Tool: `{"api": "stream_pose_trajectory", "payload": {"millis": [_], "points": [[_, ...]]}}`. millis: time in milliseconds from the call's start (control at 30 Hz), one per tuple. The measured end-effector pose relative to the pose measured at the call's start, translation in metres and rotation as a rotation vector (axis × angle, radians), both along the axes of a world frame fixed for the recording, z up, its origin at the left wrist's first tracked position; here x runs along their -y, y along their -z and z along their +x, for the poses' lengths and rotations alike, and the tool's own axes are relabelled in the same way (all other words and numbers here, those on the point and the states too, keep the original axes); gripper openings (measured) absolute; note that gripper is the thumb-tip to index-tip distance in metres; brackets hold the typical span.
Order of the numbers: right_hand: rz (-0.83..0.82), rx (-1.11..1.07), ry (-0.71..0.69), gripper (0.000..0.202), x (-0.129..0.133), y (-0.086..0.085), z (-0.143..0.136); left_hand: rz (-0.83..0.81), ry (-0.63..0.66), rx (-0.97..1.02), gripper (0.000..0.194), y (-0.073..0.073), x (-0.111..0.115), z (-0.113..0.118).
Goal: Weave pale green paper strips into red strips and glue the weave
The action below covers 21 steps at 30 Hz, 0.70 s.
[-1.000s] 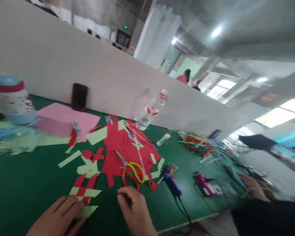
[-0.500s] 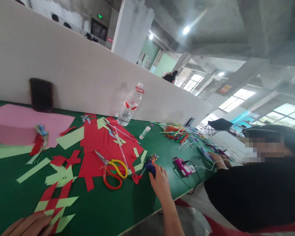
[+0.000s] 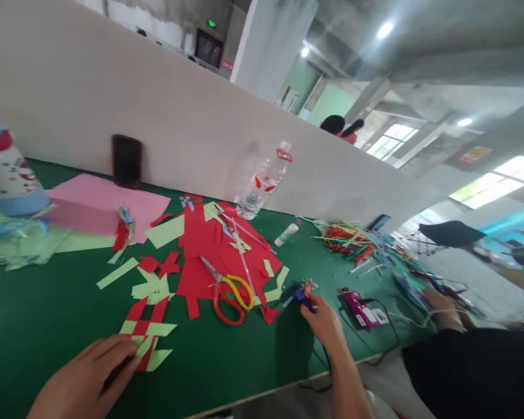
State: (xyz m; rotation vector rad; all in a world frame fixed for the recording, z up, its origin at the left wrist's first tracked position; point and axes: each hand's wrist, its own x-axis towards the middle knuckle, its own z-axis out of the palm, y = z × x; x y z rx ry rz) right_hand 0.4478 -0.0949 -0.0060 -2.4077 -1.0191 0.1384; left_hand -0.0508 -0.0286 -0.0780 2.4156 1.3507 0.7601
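My left hand (image 3: 96, 372) is at the lower left, fingers closed on the near end of a woven red and light green paper piece (image 3: 145, 327) that lies flat on the green table. Over to the right, the fingers of my right hand (image 3: 325, 323) are closed around a small purple and orange bundle (image 3: 304, 293) with a crinkled look; they hide part of it. Between the hands lie scissors (image 3: 232, 294) with one yellow and one red handle loop, resting partly on red paper (image 3: 201, 233). Light green paper strips (image 3: 117, 273) are scattered around.
A water bottle (image 3: 264, 183) and a glue stick (image 3: 287, 234) stand and lie behind the paper. Colourful thin strips (image 3: 349, 241), a purple corded device (image 3: 360, 308) and a co-worker's hand (image 3: 443, 308) are at right. A patterned flask (image 3: 11, 174) and a phone (image 3: 127, 161) are at left.
The view has swung left, so the table things sit further right and the flask has come into sight. More of my left hand shows. Both hands stay at the same things.
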Motion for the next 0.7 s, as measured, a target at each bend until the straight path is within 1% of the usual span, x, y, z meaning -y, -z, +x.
{"api": "stream_pose_trajectory", "payload": {"millis": [100,167,233,267,300,333,400,433,467,533,567,600,700], "points": [[0.101,-0.097,0.056,0.041,0.011,-0.015,0.005,0.031,0.016,-0.033,0.033,-0.013,-0.001,0.004],[0.197,-0.152,0.065,0.051,0.023,-0.028,-0.001,0.034,0.025,-0.034,0.03,-0.018,-0.001,0.006],[0.288,-0.226,0.037,0.053,0.035,-0.039,-0.017,0.036,0.03,-0.031,0.026,-0.021,-0.001,0.006],[0.329,-0.307,0.005,0.05,0.04,-0.042,-0.029,0.037,0.039,-0.031,0.025,-0.022,-0.001,0.006],[0.334,-0.396,-0.029,0.048,0.044,-0.044,-0.045,0.04,0.048,-0.028,0.024,-0.022,-0.002,0.005],[0.3,-0.472,-0.066,0.05,0.048,-0.043,-0.063,0.046,0.059,-0.026,0.023,-0.023,-0.002,0.005],[0.131,-0.586,-0.182,0.056,0.051,-0.033,-0.104,0.052,0.081,-0.027,0.02,-0.023,-0.002,0.003],[0.023,-0.63,-0.274,0.054,0.052,-0.025,-0.126,0.051,0.092,-0.03,0.019,-0.023,-0.003,0.003],[0.004,-0.626,-0.346,0.054,0.051,-0.016,-0.147,0.05,0.1,-0.031,0.018,-0.023,-0.003,0.002],[-0.003,-0.675,-0.488,0.062,0.048,0.002,-0.183,0.037,0.111,-0.028,0.018,-0.023,-0.003,0.002],[-0.024,-0.721,-0.533,0.064,0.045,0.01,-0.197,0.027,0.117,-0.022,0.018,-0.023,-0.003,0.002],[-0.04,-0.778,-0.607,0.066,0.042,0.017,-0.208,0.015,0.123,-0.016,0.018,-0.024,-0.002,0.002],[-0.076,-0.875,-0.762,0.065,0.032,0.028,-0.224,-0.029,0.124,0.0,0.016,-0.025,-0.001,0.004]]}}
